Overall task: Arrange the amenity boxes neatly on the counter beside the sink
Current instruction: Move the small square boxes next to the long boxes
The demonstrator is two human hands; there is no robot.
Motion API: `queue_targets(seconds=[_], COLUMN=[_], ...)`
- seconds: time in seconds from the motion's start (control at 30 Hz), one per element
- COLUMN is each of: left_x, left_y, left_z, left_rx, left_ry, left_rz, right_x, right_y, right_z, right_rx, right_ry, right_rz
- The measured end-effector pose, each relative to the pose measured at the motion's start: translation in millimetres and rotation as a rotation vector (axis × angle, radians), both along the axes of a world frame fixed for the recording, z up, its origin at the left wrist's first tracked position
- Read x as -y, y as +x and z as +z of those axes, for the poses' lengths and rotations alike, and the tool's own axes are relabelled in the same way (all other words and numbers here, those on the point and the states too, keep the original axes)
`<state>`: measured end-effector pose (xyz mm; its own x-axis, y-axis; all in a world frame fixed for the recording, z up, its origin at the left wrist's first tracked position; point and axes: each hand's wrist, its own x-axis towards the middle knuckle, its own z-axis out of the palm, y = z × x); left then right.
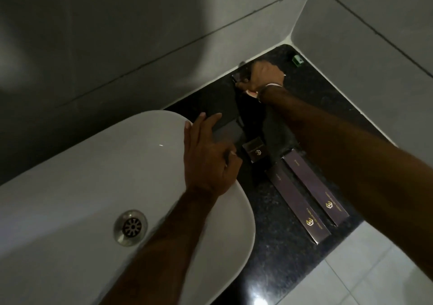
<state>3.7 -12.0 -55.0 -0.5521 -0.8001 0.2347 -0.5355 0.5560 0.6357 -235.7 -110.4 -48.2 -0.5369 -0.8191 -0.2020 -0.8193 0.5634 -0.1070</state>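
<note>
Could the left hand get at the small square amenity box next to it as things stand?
Probably yes. The left hand hovers over the sink rim, fingers spread, right beside the small square box, with nothing between them. The right forearm crosses farther right.

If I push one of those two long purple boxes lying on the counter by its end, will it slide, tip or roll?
The nearer long purple box lies flat on the polished dark counter, so it would probably slide. Its flat rectangular faces make rolling or tipping unlikely. It looks like thin card, so probably light; an off-centre push may swing it into the second long box beside it.
</note>
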Motion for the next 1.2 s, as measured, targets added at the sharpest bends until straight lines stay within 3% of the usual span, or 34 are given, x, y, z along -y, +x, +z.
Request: queue_targets(seconds=[0.4,1.2], left_x=[-2,0], left_y=[0,1], left_z=[4,0], left_rx=[0.029,0.018], left_ry=[-0.005,-0.003], left_rz=[-0.014,-0.01], right_x=[-162,-179], right_y=[-8,-7], right_z=[-10,-16], right_rx=[0.043,0.037], right_ry=[0.053,0.049], right_rz=[0.02,0.056])
